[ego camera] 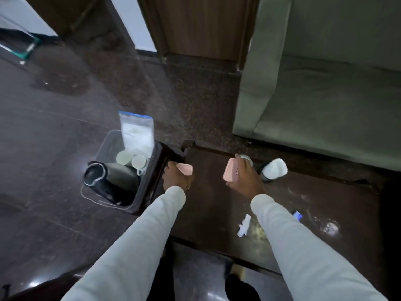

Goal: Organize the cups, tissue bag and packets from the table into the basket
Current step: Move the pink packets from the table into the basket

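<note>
Head view. Two hands visible, both in pale sleeves. Left hand (pixel 176 177) grips one pink packet (pixel 184 169) at the table's left end, just beside the basket (pixel 149 181). Right hand (pixel 245 178) grips a second pink packet (pixel 230 173) above the dark table (pixel 208 203).

Basket contents: one tissue bag (pixel 136 132) standing upright, two white cups (pixel 131 159) side by side, one dark kettle (pixel 104 178).

On the table: one white-and-dark container (pixel 273 169) lying tilted near the far edge, one crumpled white wrapper (pixel 244 225), one small blue-and-white packet (pixel 297 214), partly hidden by the right sleeve.
</note>
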